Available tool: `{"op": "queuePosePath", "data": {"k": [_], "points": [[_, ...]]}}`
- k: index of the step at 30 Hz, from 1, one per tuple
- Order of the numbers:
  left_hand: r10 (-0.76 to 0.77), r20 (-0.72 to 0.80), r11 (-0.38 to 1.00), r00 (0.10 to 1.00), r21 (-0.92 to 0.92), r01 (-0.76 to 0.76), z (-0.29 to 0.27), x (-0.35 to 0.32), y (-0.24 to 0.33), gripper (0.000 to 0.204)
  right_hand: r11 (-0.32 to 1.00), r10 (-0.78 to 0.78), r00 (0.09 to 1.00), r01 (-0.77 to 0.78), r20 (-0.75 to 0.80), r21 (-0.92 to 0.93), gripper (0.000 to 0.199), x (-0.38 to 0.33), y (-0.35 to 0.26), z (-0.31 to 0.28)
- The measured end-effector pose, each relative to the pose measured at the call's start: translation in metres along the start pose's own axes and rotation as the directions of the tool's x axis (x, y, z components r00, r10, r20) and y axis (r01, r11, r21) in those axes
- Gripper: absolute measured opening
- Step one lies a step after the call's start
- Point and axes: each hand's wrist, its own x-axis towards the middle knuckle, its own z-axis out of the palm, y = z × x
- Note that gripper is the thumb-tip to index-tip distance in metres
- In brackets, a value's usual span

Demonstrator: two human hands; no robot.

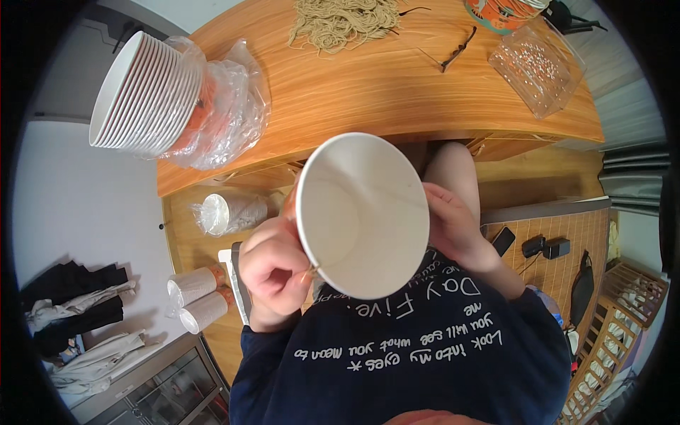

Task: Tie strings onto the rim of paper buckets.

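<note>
Round paper tub – matte white lining, smooth rolled rim, a sliver of orange outer wall – tilted with its mouth facing upward, between the two hands and in front of the dark printed shirt; left hand curled, thumb and forefinger pinching at the near-left rim; right hand laid against the outer right wall, its fingertips partly hidden, so that its grip cannot be told; beyond, a curved, glossy, wood-grained table bears a loose tangle of tan, stringy cord, a ribbed stack of nested tubs in crinkled clear film, and a rigid transparent box of small white and orange pieces.
</note>
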Motion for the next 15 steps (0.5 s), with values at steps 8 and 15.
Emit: {"op": "queuePosePath", "data": {"k": [8,15], "points": [[0.178,0.100,0.984,0.979,-0.039,-0.175,-0.002,-0.002,0.013,0.012,0.992,-0.124,0.989,0.126,0.085,-0.021,0.025,-0.002,-0.006,0.000],[0.146,0.138,0.989,0.980,-0.006,-0.146,-0.003,-0.006,0.016,0.013,0.997,-0.033,0.998,0.036,0.045,-0.064,0.021,-0.002,-0.004,-0.005]]}}
